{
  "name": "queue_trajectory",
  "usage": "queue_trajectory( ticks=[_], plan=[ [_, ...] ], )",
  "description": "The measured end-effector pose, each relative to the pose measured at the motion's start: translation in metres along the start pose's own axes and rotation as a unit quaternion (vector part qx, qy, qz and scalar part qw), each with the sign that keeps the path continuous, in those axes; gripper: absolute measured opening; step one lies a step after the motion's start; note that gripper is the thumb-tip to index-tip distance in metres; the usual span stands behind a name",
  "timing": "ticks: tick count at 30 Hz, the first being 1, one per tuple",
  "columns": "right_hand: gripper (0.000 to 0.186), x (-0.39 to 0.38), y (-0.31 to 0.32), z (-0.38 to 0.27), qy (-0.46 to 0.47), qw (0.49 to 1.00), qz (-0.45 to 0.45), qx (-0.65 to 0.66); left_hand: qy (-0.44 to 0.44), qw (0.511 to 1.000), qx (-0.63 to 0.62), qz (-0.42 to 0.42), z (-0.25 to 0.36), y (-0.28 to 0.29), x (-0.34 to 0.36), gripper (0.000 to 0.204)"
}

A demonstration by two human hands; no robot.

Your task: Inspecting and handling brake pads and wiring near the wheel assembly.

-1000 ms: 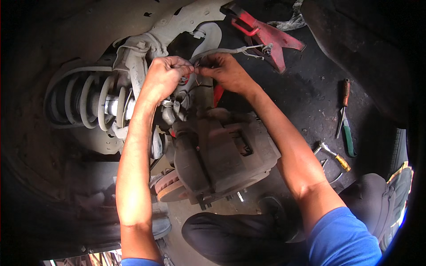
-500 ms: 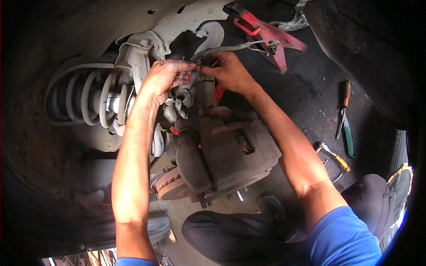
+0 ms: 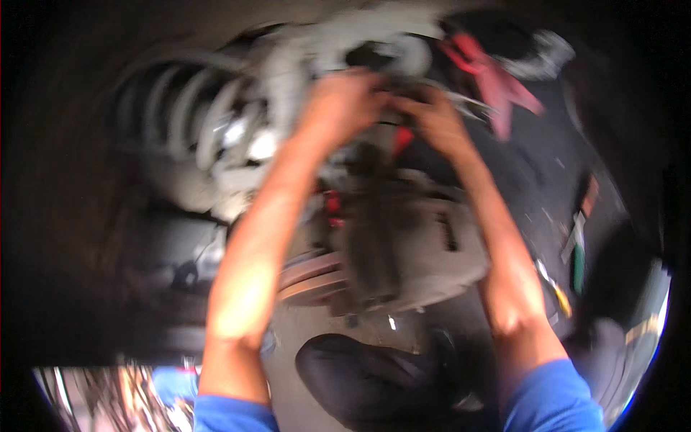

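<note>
My left hand point(image 3: 345, 104) and my right hand point(image 3: 435, 119) meet behind a brake caliper point(image 3: 417, 252), fingertips close together. The picture is smeared by motion. Both hands look closed in a pinch, but what lies between the fingers is hidden. A thin cable point(image 3: 471, 106) runs out to the right past my right hand. Below my left forearm's wrist side, the rusty edge of a brake disc point(image 3: 313, 279) sticks out beside the caliper. To the left of my left hand are a pale suspension strut point(image 3: 284, 83) and a coil spring point(image 3: 187, 111).
A red jack stand point(image 3: 497, 86) stands on the dark floor at the far right, near crumpled clear plastic point(image 3: 543, 57). A tool with a brown handle point(image 3: 590, 196), a green strip point(image 3: 579, 266) and a yellow-handled ratchet point(image 3: 561, 299) lie to the right. My bent knee point(image 3: 338, 371) is below the caliper.
The whole view has shifted, so the wheel parts and floor items sit farther right and blurred. My hands stay close together behind the caliper, with the left hand's back turned more toward view.
</note>
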State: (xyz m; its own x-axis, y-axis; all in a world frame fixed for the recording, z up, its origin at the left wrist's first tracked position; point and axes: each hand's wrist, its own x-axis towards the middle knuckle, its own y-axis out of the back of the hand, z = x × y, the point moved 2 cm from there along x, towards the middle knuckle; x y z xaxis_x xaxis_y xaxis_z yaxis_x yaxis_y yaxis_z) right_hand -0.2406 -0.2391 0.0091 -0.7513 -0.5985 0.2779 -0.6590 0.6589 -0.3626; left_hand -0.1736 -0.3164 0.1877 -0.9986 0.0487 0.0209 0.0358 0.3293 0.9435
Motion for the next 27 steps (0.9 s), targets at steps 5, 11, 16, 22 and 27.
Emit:
queue_trajectory(
  ticks=[5, 11, 16, 22, 27],
  plan=[
    [0.038, 0.015, 0.023, 0.044, 0.072, 0.995, 0.051, -0.046, -0.133, 0.970, 0.077, 0.188, 0.005, -0.026, 0.002, 0.020],
    [0.041, 0.054, 0.049, 0.096, 0.015, 0.998, -0.012, 0.061, -0.067, 0.993, 0.039, 0.089, 0.010, -0.053, 0.025, 0.027],
    [0.038, 0.055, 0.062, 0.102, 0.082, 0.996, -0.018, -0.007, 0.096, 0.988, -0.105, 0.057, 0.002, -0.072, 0.043, 0.043],
    [0.040, 0.060, 0.057, 0.093, 0.097, 0.995, -0.005, 0.012, 0.168, 0.977, -0.120, 0.058, 0.000, -0.070, 0.054, 0.038],
    [0.026, 0.003, 0.027, 0.034, 0.187, 0.813, -0.005, -0.551, -0.056, 0.992, -0.066, 0.092, -0.002, -0.061, 0.011, 0.037]
  ],
)
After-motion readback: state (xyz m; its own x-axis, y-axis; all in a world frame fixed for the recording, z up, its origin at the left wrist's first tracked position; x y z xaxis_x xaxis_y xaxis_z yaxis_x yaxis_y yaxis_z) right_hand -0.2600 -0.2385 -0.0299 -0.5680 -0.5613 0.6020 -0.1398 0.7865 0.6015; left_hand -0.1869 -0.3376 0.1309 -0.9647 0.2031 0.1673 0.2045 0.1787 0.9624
